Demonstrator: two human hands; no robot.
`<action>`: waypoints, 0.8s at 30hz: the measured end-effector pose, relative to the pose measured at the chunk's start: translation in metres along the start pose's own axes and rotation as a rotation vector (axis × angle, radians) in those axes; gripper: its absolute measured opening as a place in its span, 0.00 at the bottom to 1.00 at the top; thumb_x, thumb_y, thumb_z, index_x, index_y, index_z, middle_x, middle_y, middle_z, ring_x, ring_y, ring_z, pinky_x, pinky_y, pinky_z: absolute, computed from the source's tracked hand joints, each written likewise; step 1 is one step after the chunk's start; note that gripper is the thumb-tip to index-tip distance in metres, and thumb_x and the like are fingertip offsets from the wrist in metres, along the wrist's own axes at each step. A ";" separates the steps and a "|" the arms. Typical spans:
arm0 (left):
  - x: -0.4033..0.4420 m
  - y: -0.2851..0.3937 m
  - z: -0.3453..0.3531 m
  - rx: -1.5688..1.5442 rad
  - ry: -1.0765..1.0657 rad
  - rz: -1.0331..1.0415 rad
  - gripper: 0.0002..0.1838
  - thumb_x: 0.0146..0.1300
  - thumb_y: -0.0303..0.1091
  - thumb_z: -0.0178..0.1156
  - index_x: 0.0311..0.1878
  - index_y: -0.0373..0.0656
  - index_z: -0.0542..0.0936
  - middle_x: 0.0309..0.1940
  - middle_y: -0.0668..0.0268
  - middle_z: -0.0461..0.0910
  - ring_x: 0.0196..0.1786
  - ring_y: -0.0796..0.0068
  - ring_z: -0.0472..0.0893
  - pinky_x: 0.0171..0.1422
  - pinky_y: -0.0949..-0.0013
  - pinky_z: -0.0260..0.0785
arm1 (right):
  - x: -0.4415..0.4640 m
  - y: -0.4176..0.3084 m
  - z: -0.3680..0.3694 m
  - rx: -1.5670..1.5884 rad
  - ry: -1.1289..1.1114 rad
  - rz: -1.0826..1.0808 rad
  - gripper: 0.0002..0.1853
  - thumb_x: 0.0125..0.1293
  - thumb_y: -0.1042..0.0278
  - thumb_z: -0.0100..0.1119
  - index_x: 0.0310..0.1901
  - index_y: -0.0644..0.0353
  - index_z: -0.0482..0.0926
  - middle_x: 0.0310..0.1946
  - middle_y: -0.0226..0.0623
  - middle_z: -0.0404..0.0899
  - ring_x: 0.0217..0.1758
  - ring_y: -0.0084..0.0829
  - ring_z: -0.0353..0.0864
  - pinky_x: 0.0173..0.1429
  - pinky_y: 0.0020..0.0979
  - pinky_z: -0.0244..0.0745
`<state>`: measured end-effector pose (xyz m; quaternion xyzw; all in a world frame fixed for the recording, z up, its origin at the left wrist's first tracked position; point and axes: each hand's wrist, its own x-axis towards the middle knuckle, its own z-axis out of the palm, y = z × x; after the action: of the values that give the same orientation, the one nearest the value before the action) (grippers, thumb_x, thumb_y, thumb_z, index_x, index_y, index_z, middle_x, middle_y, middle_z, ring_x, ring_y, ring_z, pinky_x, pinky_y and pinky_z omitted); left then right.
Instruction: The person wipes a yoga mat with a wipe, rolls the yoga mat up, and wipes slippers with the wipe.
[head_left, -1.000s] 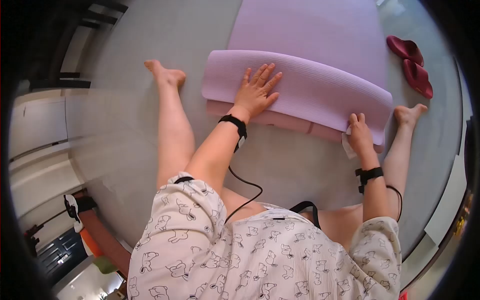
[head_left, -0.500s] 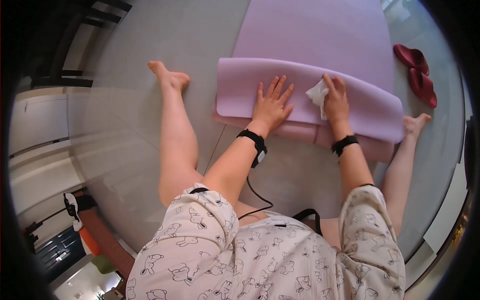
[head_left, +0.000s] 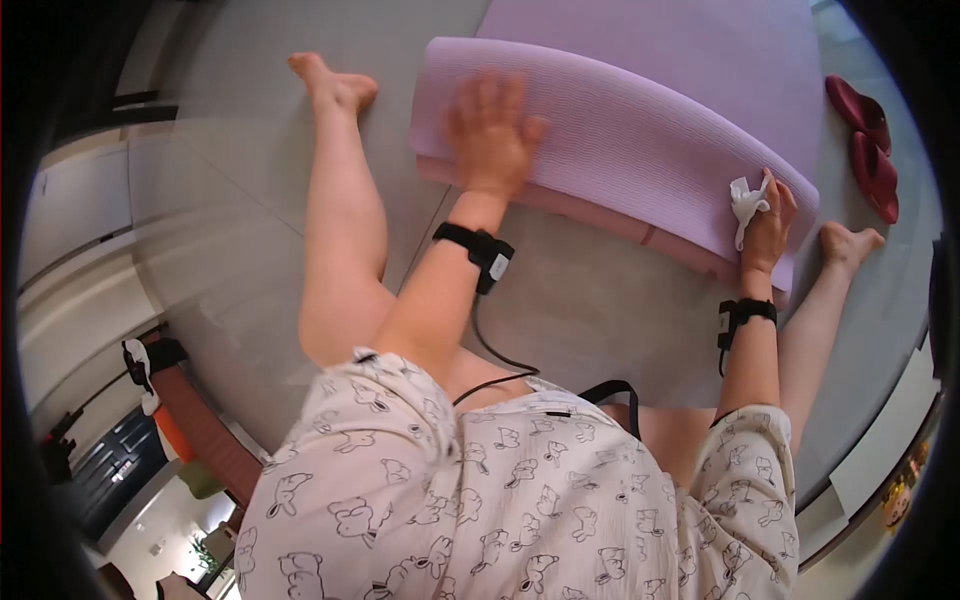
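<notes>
A purple mat (head_left: 640, 130) lies on the floor, its near end rolled or folded over, with a pinker underside (head_left: 600, 217) showing along the front edge. My left hand (head_left: 492, 135), blurred by motion, is over the left part of the fold with its fingers spread and nothing in them. At the right end of the fold, my right hand (head_left: 770, 225) is closed on a crumpled white tissue (head_left: 746, 205), close to the mat's surface. Both wrists wear black straps with small devices.
Dark red slippers (head_left: 872, 175) lie on the floor (head_left: 240, 190) right of the mat. My bare legs stretch out on either side of the fold. A black cable (head_left: 490, 350) runs from the left wrist. Dark furniture stands at the upper left.
My right hand moved from the right end to the middle of the fold, then back right with the tissue. My left hand, earlier resting flat, is now blurred and further left.
</notes>
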<state>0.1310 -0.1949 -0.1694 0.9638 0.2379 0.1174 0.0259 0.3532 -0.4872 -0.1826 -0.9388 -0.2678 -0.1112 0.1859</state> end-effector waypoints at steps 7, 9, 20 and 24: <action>-0.003 -0.023 0.033 0.071 0.043 -0.518 0.34 0.64 0.55 0.42 0.70 0.52 0.49 0.68 0.47 0.45 0.71 0.47 0.43 0.70 0.46 0.37 | 0.007 0.009 0.018 0.027 -0.020 0.037 0.27 0.54 0.76 0.54 0.54 0.35 0.68 0.53 0.31 0.62 0.55 0.40 0.69 0.53 0.40 0.72; 0.000 -0.023 0.017 0.041 0.063 -0.491 0.34 0.63 0.53 0.44 0.69 0.51 0.51 0.69 0.47 0.45 0.71 0.48 0.43 0.70 0.45 0.37 | 0.019 0.004 0.012 0.031 -0.042 0.074 0.26 0.54 0.76 0.53 0.54 0.38 0.67 0.54 0.33 0.62 0.55 0.43 0.70 0.52 0.42 0.71; -0.034 0.061 -0.006 -0.338 -0.066 0.404 0.27 0.60 0.40 0.54 0.64 0.55 0.63 0.68 0.68 0.53 0.71 0.63 0.52 0.71 0.51 0.42 | 0.101 -0.060 -0.033 0.302 -0.857 -0.118 0.31 0.51 0.74 0.59 0.59 0.57 0.64 0.63 0.45 0.58 0.59 0.44 0.69 0.60 0.35 0.67; -0.009 0.062 -0.011 -0.349 -0.125 0.268 0.35 0.58 0.48 0.55 0.68 0.57 0.56 0.71 0.63 0.46 0.73 0.64 0.46 0.72 0.47 0.32 | 0.106 -0.097 -0.006 0.149 -0.729 -0.409 0.35 0.50 0.68 0.62 0.62 0.59 0.62 0.62 0.51 0.58 0.59 0.48 0.67 0.63 0.35 0.63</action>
<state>0.1485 -0.2541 -0.1541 0.9732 0.0817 0.0991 0.1909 0.3879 -0.3645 -0.1162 -0.8280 -0.5043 0.2134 0.1206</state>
